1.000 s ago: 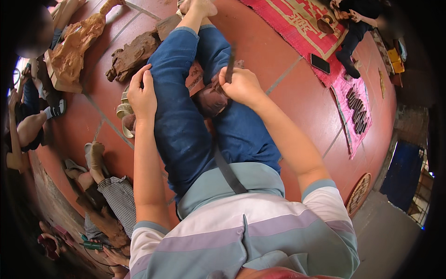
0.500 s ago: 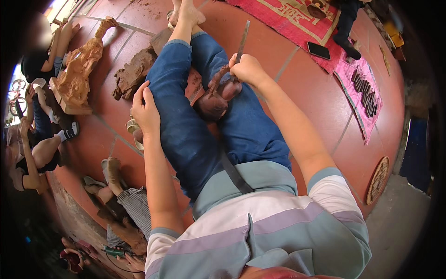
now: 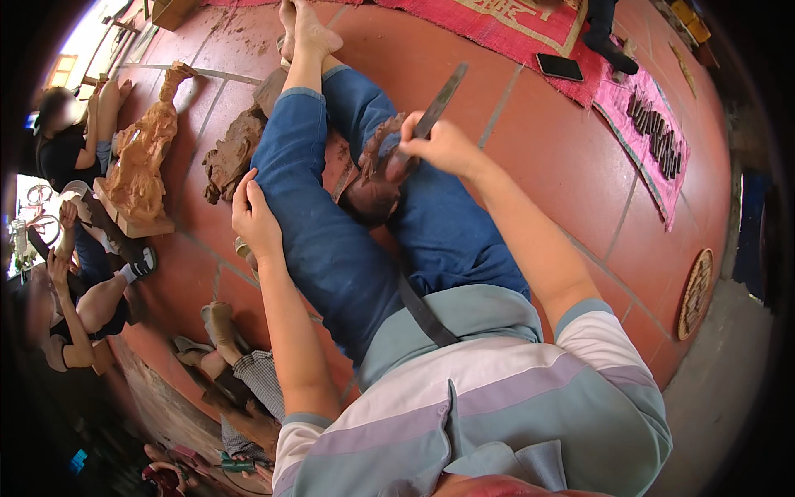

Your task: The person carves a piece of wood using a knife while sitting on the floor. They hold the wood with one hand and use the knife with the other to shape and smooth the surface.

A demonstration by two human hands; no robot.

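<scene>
Between my legs sits a dark reddish-brown wood carving (image 3: 369, 200) with rounded parts and a rough, twisted piece at the top. My right hand (image 3: 441, 146) is closed round a long flat metal tool (image 3: 445, 98) that looks like a file. Its free end points up and away, and its lower end lies over the top of the carving; I cannot tell whether they touch. My left hand (image 3: 258, 220) lies open along the outer side of my left leg, fingers stretched on the denim, holding nothing.
A lighter wood carving (image 3: 149, 157) on a base and a rough brown wood block (image 3: 235, 157) stand left. To the right, several dark tools lie on a pink cloth (image 3: 667, 186); a phone (image 3: 560, 66) rests on a red mat (image 3: 497, 37). Other people sit along the left.
My right hand has shifted slightly left and down, and the file-like tool has turned to show its broad side, leaning further right. My left hand stays on the leg.
</scene>
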